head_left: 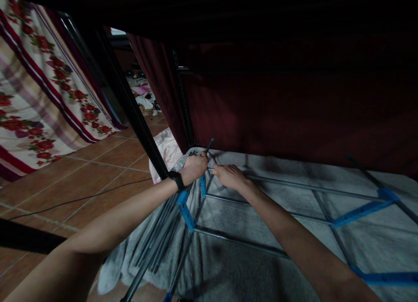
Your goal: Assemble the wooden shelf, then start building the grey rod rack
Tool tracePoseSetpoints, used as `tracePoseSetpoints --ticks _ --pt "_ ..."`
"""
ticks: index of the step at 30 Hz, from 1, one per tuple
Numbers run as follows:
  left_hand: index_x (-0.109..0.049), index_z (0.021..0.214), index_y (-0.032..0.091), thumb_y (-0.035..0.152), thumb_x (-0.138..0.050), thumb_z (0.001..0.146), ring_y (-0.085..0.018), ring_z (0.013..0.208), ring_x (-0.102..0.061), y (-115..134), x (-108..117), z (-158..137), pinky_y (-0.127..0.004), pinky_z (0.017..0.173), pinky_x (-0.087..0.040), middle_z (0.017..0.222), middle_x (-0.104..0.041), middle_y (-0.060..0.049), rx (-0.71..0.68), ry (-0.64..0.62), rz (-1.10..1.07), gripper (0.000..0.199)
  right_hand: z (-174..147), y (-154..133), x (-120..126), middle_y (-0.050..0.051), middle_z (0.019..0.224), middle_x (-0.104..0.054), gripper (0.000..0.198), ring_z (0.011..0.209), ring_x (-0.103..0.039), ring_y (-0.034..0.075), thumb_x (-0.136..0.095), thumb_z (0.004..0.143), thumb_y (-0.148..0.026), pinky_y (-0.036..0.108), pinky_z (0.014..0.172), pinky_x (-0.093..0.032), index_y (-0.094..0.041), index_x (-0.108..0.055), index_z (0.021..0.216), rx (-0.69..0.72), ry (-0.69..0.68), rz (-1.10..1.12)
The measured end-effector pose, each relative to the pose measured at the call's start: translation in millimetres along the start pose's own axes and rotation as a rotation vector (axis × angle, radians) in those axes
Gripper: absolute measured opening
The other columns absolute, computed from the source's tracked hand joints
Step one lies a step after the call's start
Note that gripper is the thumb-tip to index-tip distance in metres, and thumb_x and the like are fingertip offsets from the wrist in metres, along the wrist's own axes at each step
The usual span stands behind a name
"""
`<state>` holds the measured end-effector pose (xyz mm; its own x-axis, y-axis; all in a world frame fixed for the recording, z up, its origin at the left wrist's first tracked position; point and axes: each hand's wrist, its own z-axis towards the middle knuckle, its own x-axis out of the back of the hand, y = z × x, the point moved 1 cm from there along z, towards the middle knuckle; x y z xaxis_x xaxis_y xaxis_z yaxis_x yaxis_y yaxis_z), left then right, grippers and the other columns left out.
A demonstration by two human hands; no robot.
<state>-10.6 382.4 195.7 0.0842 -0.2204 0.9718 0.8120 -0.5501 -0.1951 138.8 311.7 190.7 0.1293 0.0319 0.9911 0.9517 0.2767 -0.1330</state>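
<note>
My left hand (195, 166), with a black watch (176, 180) on its wrist, is closed around the far corner of a frame made of grey metal tubes and blue plastic connectors. A tube with a blue tip (211, 141) sticks out beyond its fingers. Just right of it, my right hand (229, 175) grips the end of a long grey tube (313, 188) that runs to a blue connector (388, 196) on the right. Below the left hand are another blue connector (186, 212) and a lower tube (241, 241). The fingers partly hide the joint between the hands.
Loose grey tubes (160, 234) lie bundled on the grey blanket (248, 271) at left. A dark post (130, 97) stands beside the bed, and a dark red curtain (277, 114) hangs behind. A floral cloth (48, 97) hangs over the tiled floor (107, 171), where a black cable (81, 198) lies.
</note>
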Motion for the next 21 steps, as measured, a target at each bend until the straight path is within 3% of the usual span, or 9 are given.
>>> tracePoseSetpoints --ticks 7,13,17,21 --pt "-0.047 0.138 -0.005 0.019 -0.039 0.100 -0.033 0.093 -0.076 2 3 -2 -0.043 0.081 -0.059 0.095 -0.073 -0.028 0.046 -0.028 0.060 0.046 0 0 -2 0.011 0.116 -0.076 0.038 0.110 -0.071 0.025 -0.035 0.107 -0.041 0.034 0.088 -0.050 -0.023 -0.063 0.123 0.006 0.038 0.001" --pt "-0.051 0.134 -0.005 0.019 -0.029 0.101 -0.039 0.095 -0.075 0 3 -1 -0.049 0.080 -0.059 0.095 -0.073 -0.029 0.055 -0.032 0.061 0.046 -22 -4 -4 0.012 0.125 -0.070 0.038 0.117 -0.064 0.024 -0.046 0.104 -0.040 0.037 0.101 -0.044 -0.016 -0.058 0.132 0.073 0.263 -0.040" --pt "-0.052 0.134 -0.004 0.034 -0.030 0.103 -0.040 0.098 -0.074 -4 1 4 -0.048 0.080 -0.058 0.096 -0.074 -0.030 0.065 -0.069 0.043 0.053 -51 11 -3 0.013 0.116 -0.070 0.030 0.111 -0.062 0.025 -0.045 0.105 -0.036 0.039 0.102 -0.042 -0.016 -0.063 0.118 -0.031 0.328 -0.113" --pt "-0.053 0.131 -0.004 0.036 -0.030 0.103 -0.042 0.093 -0.075 -8 -3 6 -0.047 0.076 -0.056 0.088 -0.074 -0.029 0.037 -0.054 0.031 0.054 -74 38 -7 0.013 0.115 -0.070 0.032 0.110 -0.062 0.025 -0.041 0.106 -0.036 0.039 0.100 -0.044 -0.016 -0.064 0.115 -0.127 0.326 -0.170"
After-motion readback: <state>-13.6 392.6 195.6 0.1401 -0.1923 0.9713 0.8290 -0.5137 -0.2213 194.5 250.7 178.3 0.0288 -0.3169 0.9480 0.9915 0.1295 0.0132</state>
